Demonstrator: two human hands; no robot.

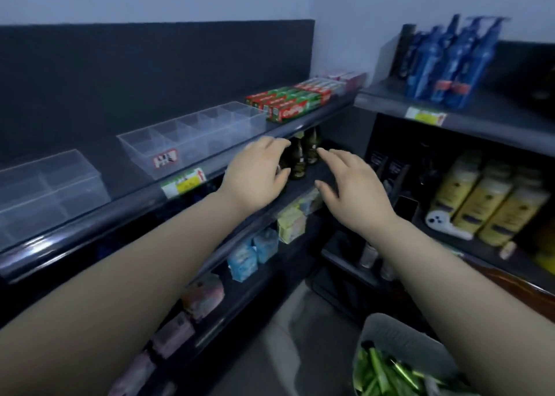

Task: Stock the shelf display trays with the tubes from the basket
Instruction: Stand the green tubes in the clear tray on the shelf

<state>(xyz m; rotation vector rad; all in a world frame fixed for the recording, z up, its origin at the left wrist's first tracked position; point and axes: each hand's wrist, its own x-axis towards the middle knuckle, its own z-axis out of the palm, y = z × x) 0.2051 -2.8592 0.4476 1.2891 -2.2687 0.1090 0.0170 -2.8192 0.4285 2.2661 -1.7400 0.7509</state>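
Under top shelf (120, 212) | dark bottles (300, 158) between left hand (255, 173), right hand (351, 185)

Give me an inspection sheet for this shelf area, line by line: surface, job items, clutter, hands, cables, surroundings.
Surface: dark top shelf, carrying two clear trays.
Job's things: centre display tray and left display tray look empty; basket at lower right holds green tubes.
Clutter: toothpaste boxes right of the trays; dark bottles on the shelf below.
Hands: left hand curled in front of the dark bottles, grip unclear; right hand open, holding nothing.
Cables: nothing seen.
Surroundings: blue bottles and yellow bottles on the side shelving.
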